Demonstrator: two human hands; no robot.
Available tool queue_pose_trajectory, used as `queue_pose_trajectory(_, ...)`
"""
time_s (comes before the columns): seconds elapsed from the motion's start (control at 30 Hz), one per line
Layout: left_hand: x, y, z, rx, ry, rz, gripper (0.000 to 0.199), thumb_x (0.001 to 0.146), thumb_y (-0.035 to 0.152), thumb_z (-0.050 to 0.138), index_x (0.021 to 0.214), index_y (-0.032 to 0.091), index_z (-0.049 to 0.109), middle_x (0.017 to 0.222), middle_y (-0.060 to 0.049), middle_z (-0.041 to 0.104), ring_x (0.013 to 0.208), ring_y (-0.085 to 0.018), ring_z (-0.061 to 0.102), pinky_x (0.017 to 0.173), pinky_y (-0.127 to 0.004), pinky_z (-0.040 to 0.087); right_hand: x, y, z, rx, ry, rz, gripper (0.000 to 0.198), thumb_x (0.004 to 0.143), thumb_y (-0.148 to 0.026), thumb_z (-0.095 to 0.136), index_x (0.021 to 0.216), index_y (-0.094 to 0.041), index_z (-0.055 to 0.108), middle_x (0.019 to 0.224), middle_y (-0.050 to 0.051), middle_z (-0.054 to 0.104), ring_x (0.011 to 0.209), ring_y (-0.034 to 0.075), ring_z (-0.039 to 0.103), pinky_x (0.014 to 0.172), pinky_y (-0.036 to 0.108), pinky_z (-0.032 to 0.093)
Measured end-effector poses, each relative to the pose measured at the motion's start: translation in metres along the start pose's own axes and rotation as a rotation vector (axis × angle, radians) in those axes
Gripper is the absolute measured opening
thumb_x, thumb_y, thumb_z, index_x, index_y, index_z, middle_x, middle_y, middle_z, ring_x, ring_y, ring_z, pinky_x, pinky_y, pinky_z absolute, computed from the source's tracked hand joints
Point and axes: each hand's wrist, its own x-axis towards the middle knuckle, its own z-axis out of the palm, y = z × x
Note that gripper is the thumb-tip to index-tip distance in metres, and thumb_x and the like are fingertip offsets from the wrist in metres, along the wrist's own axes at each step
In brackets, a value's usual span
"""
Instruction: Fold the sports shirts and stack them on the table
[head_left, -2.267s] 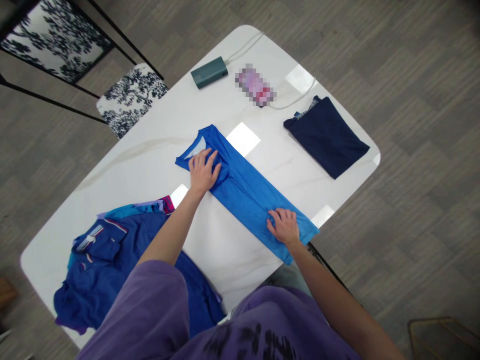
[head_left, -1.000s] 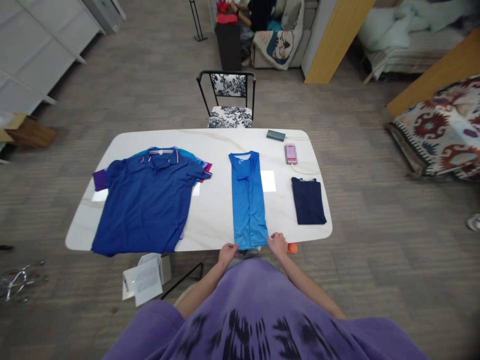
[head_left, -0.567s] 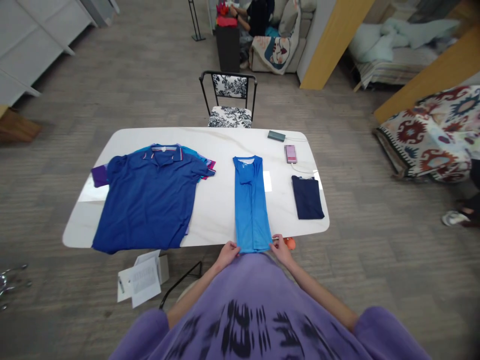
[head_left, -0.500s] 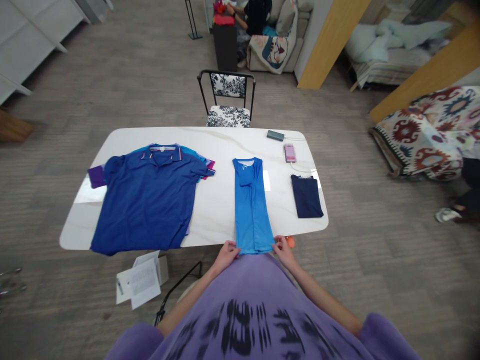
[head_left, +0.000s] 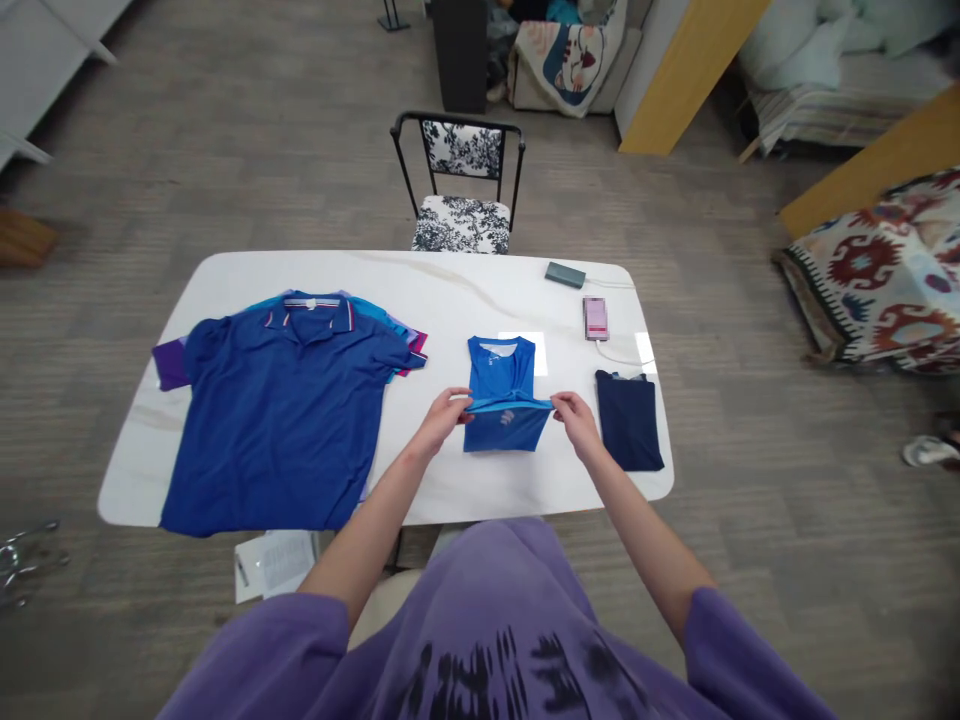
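A bright blue shirt (head_left: 507,430) lies partly folded on the white table (head_left: 442,490), its collar toward the far side. My left hand (head_left: 445,415) pinches the left corner of its hem, and my right hand (head_left: 574,415) pinches the right corner. Between them the hem is lifted and carried over the body of the shirt, with a small pale logo showing on the near face. To the left, a dark blue polo shirt (head_left: 285,420) is spread flat over other shirts, whose purple, light blue and pink sleeves stick out.
A folded navy garment (head_left: 630,425) lies at the table's right end. Behind it are a phone (head_left: 595,318) with a cable and a dark power bank (head_left: 565,275). A patterned chair (head_left: 461,222) stands beyond the far edge; papers (head_left: 277,562) lie below the near edge.
Both hands have moved away from the near table edge toward the table's middle, bringing the shirt's hem up and over. The shirt now looks shorter. The view has tipped down somewhat.
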Motion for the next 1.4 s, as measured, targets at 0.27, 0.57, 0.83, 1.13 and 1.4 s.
queue_pose_trajectory(0.27,0.234,0.002,0.022,0.250,0.234,-0.063,0.054,0.101,0.059,0.073,0.134,0.019,0.056,0.123,-0.016,0.078,0.102,-0.024,0.078,0.096,-0.039,0.057,0.249,0.030,0.024,-0.437,-0.018,0.055,0.061,0.088,-0.065,0.073,0.134,-0.027,0.058,0.111,0.006,0.076,0.097,0.025,0.071,0.094,0.042,0.060)
queue_pose_trajectory(0.57,0.323,-0.038,0.034,0.540,0.390,-0.008,0.065,0.075,0.046,0.097,0.124,0.018,0.066,0.144,-0.021,0.062,0.138,-0.034,0.060,0.119,-0.045,0.043,0.302,0.083,0.039,-0.795,0.001,-0.013,0.051,0.085,-0.048,0.081,0.127,-0.023,0.065,0.134,0.015,0.065,0.120,0.032,0.064,0.109,0.049,0.055)
queue_pose_trajectory(0.83,0.286,-0.022,0.051,0.346,0.321,0.103,0.027,0.085,0.035,0.081,0.102,0.023,0.063,0.111,-0.008,0.075,0.111,-0.025,0.070,0.103,-0.040,0.054,0.264,0.060,0.045,-0.475,-0.115,-0.067,0.022,0.090,-0.044,0.069,0.104,-0.029,0.061,0.106,0.002,0.075,0.099,0.025,0.067,0.098,0.044,0.057)
queue_pose_trajectory(1.13,0.069,-0.009,0.029,0.111,0.065,0.293,0.044,0.086,0.057,0.084,0.106,0.024,0.063,0.096,-0.002,0.074,0.083,-0.017,0.070,0.082,-0.031,0.059,0.076,0.020,0.000,-0.114,-0.065,-0.201,0.043,0.088,-0.064,0.075,0.107,-0.029,0.058,0.106,0.002,0.074,0.099,0.023,0.071,0.099,0.042,0.060)
queue_pose_trajectory(1.4,-0.114,-0.013,0.047,0.121,-0.241,0.302,0.041,0.089,0.055,0.087,0.109,0.026,0.066,0.097,-0.001,0.073,0.081,-0.016,0.069,0.077,-0.028,0.058,-0.139,-0.008,-0.072,-0.123,0.070,-0.244,0.044,0.087,-0.067,0.080,0.100,-0.029,0.062,0.100,0.002,0.073,0.100,0.025,0.069,0.100,0.043,0.057)
